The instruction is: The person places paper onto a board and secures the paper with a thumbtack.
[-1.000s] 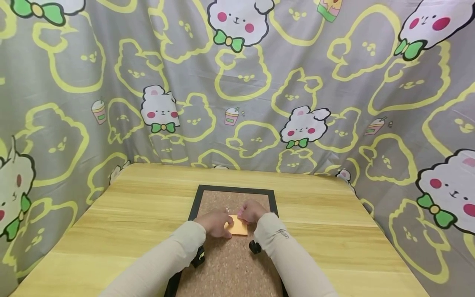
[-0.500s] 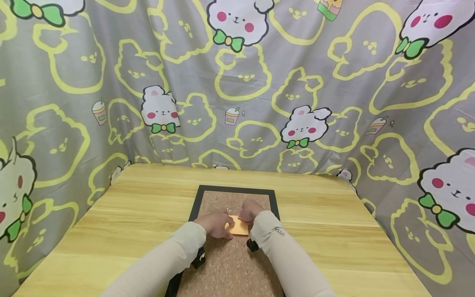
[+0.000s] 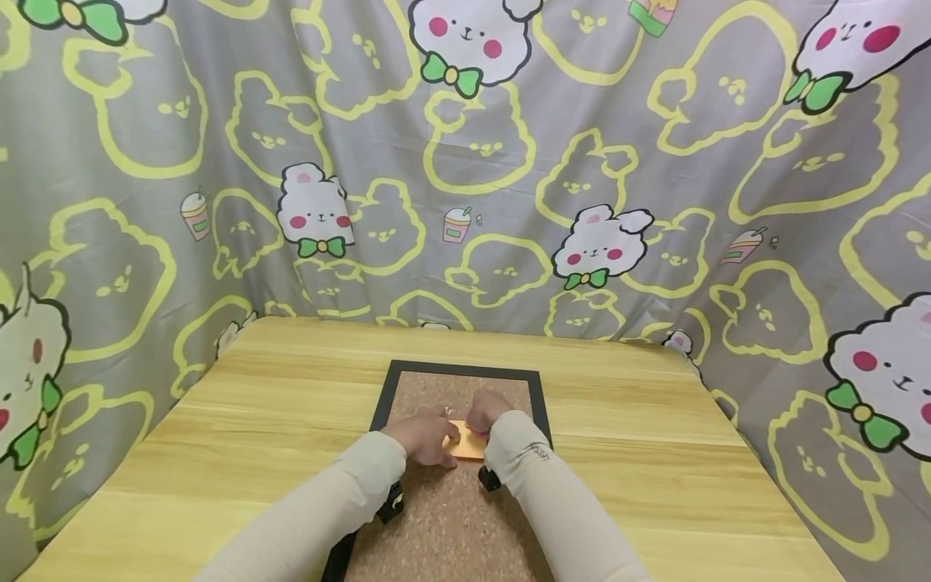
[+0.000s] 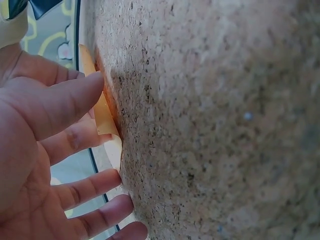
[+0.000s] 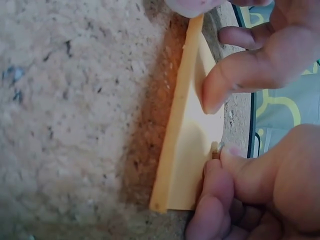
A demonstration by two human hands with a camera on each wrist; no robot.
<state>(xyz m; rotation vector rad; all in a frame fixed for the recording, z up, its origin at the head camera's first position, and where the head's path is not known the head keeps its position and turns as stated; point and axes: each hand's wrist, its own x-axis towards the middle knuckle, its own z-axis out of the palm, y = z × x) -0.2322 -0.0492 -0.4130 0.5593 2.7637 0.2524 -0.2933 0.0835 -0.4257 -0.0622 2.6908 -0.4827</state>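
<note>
An orange sheet of note paper (image 3: 468, 445) lies on a cork board (image 3: 451, 525), its near edge lifted off the cork in the wrist views. My left hand (image 3: 427, 437) steadies the sheet from the left: its index finger presses on the paper, the thumb sits at the near edge, and the other fingers spread over the cork. My right hand (image 3: 489, 410), at the sheet's upper right, pinches a small pin (image 5: 216, 150) between thumb and index finger, right against the paper. Its other fingers are curled in. The pin's tip is hidden.
A black frame (image 3: 465, 369) borders the cork board, which lies on a wood-patterned table (image 3: 291, 388). A grey curtain (image 3: 393, 275) with cartoon prints surrounds the table at the back and sides. A dark wrist-worn device (image 3: 490, 478) shows under the right sleeve.
The right wrist has swung slightly left and inward, tilting the hand over the paper's right part. The left hand holds its place on the sheet.
</note>
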